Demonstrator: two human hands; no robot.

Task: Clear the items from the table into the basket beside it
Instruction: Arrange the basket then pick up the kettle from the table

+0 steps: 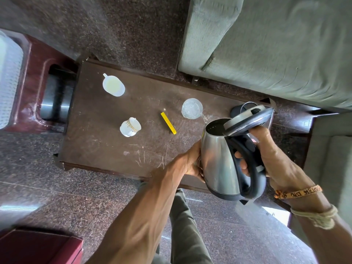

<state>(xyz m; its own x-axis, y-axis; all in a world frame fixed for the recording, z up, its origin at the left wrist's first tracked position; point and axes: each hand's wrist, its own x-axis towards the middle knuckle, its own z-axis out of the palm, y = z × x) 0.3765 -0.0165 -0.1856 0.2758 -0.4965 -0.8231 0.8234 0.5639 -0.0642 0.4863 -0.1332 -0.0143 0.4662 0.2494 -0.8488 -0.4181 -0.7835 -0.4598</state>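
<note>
Two hands hold the open-lidded kettle (219, 161) at the frame's lower right, over the near edge of the table (106, 153): right hand (276, 159) gripping its black handle, left hand (192, 162) cupping its steel side. The white basket (9, 82) sits far left.

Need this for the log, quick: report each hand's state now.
Left hand: curled against the side of the kettle, holding it.
Right hand: grip closed round the kettle's black handle.

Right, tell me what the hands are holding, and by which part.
The kettle: the right hand grips its black handle, and the left hand cups the side of its steel body.
</note>
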